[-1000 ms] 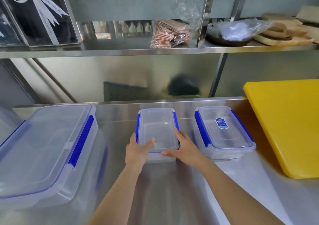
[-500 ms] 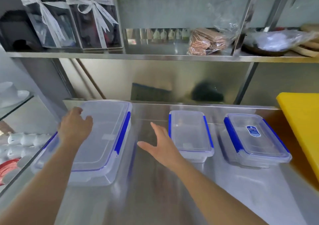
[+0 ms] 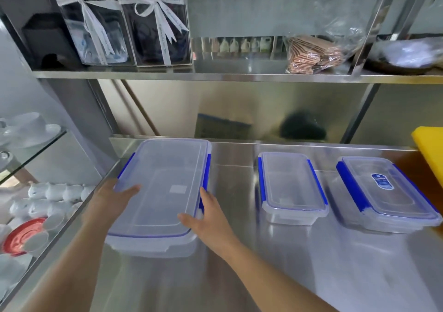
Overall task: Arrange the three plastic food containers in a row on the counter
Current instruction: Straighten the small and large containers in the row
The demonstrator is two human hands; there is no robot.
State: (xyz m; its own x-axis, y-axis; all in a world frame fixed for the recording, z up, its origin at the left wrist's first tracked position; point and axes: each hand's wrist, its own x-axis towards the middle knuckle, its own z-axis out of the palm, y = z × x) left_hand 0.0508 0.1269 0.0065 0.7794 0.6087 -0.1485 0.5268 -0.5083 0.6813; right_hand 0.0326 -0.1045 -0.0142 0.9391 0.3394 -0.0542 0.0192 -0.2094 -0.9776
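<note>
Three clear plastic containers with blue clips stand on the steel counter [image 3: 239, 275]. The large container [image 3: 165, 192] is at the left, lid on. My left hand [image 3: 107, 204] grips its left side near the front, thumb on the lid. My right hand [image 3: 206, 223] holds its right front corner, fingers against the blue clip. A small container [image 3: 291, 187] sits in the middle. A medium container [image 3: 386, 192] with a blue label stands at the right, turned slightly askew.
A yellow cutting board [image 3: 429, 141] lies at the far right edge. A steel shelf [image 3: 215, 75] above holds ribboned gift boxes [image 3: 148, 21] and a bagged stack of brown items [image 3: 311, 55]. Left of the counter, glass shelves [image 3: 31, 148] carry white cups and dishes.
Both hands left the small middle container and moved left. They now hold the large container at both sides; it sits squarer to the counter and my view has turned left.
</note>
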